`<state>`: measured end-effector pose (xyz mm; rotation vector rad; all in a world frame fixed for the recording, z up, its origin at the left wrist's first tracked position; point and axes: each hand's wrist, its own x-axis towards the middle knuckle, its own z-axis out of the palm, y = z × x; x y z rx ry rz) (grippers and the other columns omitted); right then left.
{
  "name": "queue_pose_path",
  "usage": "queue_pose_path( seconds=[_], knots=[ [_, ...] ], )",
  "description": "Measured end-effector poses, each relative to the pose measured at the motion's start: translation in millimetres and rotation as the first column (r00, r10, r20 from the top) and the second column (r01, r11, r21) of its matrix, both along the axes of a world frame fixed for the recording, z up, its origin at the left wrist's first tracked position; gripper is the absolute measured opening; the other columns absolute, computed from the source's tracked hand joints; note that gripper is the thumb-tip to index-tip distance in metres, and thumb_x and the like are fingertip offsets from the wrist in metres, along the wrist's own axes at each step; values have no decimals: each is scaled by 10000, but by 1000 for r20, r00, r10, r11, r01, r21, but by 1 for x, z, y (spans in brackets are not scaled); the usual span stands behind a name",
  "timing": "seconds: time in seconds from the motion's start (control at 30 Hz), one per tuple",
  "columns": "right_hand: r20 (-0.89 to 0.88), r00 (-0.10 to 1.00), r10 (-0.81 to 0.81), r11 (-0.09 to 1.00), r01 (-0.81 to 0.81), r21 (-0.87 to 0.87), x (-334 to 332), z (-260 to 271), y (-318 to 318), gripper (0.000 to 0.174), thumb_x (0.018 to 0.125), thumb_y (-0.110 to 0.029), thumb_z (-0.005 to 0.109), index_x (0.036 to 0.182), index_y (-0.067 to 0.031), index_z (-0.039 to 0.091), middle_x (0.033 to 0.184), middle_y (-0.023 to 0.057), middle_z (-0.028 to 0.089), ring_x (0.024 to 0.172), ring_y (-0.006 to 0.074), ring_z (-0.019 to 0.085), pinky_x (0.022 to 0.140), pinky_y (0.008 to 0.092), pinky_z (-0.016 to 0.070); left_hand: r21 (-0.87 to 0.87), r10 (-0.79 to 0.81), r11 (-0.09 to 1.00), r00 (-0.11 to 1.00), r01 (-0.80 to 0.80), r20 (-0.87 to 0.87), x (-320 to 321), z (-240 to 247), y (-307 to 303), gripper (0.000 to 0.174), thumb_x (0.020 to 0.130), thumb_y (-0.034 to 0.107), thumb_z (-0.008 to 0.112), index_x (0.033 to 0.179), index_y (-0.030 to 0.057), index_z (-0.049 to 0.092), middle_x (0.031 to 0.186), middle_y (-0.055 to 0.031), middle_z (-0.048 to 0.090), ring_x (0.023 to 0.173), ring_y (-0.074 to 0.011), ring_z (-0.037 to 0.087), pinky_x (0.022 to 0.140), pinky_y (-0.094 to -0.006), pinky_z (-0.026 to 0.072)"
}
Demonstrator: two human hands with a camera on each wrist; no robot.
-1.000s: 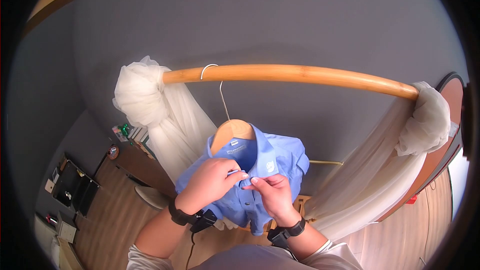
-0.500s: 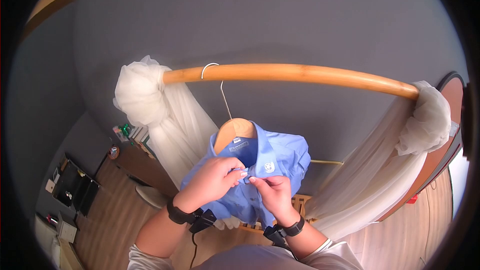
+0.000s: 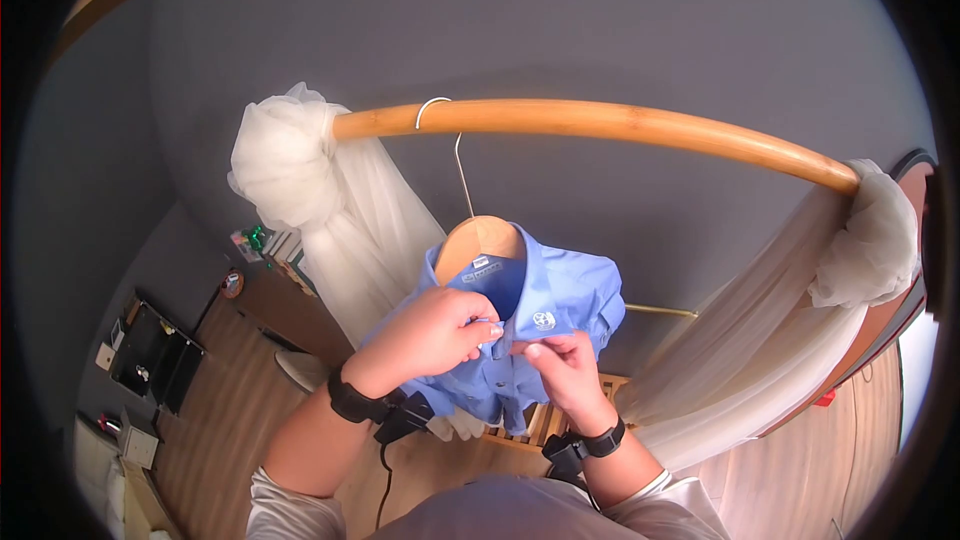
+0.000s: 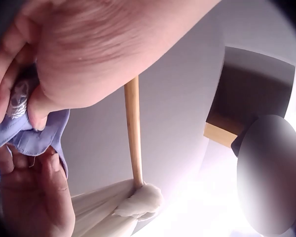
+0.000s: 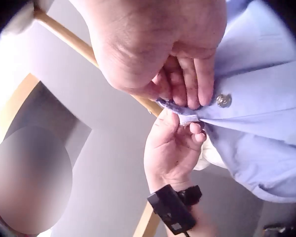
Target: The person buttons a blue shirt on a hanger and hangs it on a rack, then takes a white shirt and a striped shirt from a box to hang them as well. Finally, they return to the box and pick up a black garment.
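Observation:
A blue collared shirt point(image 3: 592, 292) hangs on a wooden hanger point(image 3: 456, 246), its collar standing open at the front. My left hand point(image 3: 422, 338) pinches the front edge just below the collar between thumb and fingers. Close beside it, my right hand point(image 3: 573, 376) pinches the opposite front edge, under the collar point with a white emblem point(image 3: 543, 320). In the right wrist view, a metallic button point(image 5: 224, 100) shows on the shirt front beside the right fingers. The cloth between the fingertips is partly hidden by the hands.
The hanger's hook point(image 3: 430, 110) goes over a bamboo rod point(image 3: 600, 117). Sheer white fabric point(image 3: 285, 155) is knotted at the rod's left end, with more drape point(image 3: 868, 240) at the right. A slatted wooden stand point(image 3: 545, 425) sits below the shirt.
The head view has tipped slightly, so rod and shirt sit higher. My right thumb has shifted a little to the right, away from the left fingertips. Both hands stay at the collar.

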<state>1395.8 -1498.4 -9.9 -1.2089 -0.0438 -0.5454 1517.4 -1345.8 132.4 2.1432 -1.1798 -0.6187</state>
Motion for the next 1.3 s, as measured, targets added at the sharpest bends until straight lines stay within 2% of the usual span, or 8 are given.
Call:
queue_pose_path(
  seconds=[0.07, 0.2, 0.33, 0.4, 0.5, 0.83, 1.13, 1.3],
  knots=[
    [16, 999, 44, 989, -46, 139, 2, 13, 1, 132, 998, -55, 669, 1048, 23, 763, 897, 81, 776, 831, 161, 726, 796, 312, 580, -53, -9, 999, 995, 14, 99, -3, -7, -1, 184, 1002, 150, 675, 1018, -32, 700, 813, -104, 738, 712, -169, 727, 637, -315, 560],
    [-229, 961, 154, 935, -67, 348, 6, 25, -5, 139, 1001, -108, 705, 998, 22, 755, 865, 108, 763, 744, 164, 716, 704, 300, 583, -198, -13, 980, 993, 37, 120, 1, -28, -2, 140, 998, 111, 656, 1063, -12, 635, 816, -99, 716, 710, -169, 709, 640, -323, 545],
    [-252, 952, 173, 926, -71, 370, 1, 35, -1, 141, 1016, -92, 683, 1025, 36, 743, 893, 128, 765, 792, 198, 745, 760, 337, 627, -274, -1, 962, 997, 21, 74, 1, -26, 0, 185, 973, 72, 657, 1120, 10, 564, 870, -109, 696, 747, -213, 684, 676, -347, 528],
    [-191, 974, 119, 940, -48, 338, 5, 25, 2, 143, 1020, -87, 675, 1047, 38, 741, 907, 131, 768, 813, 209, 753, 783, 351, 636, -309, 2, 950, 992, 37, 122, -4, -23, -1, 229, 936, 37, 671, 1127, 18, 546, 912, -159, 691, 821, -323, 682, 716, -400, 509],
    [-114, 992, 46, 955, -10, 296, 10, 17, 7, 150, 1023, -83, 669, 1075, 38, 741, 936, 139, 774, 838, 216, 760, 802, 354, 638, -373, 1, 924, 972, 89, 236, 4, -32, -3, 202, 965, 83, 663, 1141, 37, 574, 928, -79, 685, 736, -173, 624, 663, -334, 485],
    [-112, 992, -53, 960, 82, 269, 9, 16, 18, 146, 1016, -64, 670, 1074, 43, 749, 971, 153, 786, 880, 218, 768, 842, 351, 630, -350, 9, 933, 970, 79, 242, 2, -28, -2, 190, 932, 62, 674, 1104, 43, 596, 924, -91, 695, 706, -226, 613, 628, -356, 464],
    [-53, 974, -220, 972, 214, -91, 3, 13, 22, 102, 947, -38, 760, 1042, -9, 782, 922, 48, 795, 818, 62, 680, 719, 242, 530, -330, 41, 940, 936, 81, 349, -10, -21, -3, 199, 895, -11, 660, 1077, 27, 588, 921, -159, 701, 786, -360, 677, 668, -411, 514],
    [-66, 972, -226, 963, 213, -162, 6, 9, 14, 126, 893, -27, 809, 1016, -32, 782, 897, 28, 784, 809, 44, 671, 705, 239, 530, -324, -11, 933, 911, 158, 413, -7, -24, -6, 196, 898, -17, 626, 1085, 18, 581, 923, -158, 702, 817, -392, 675, 697, -451, 521]
  ],
)
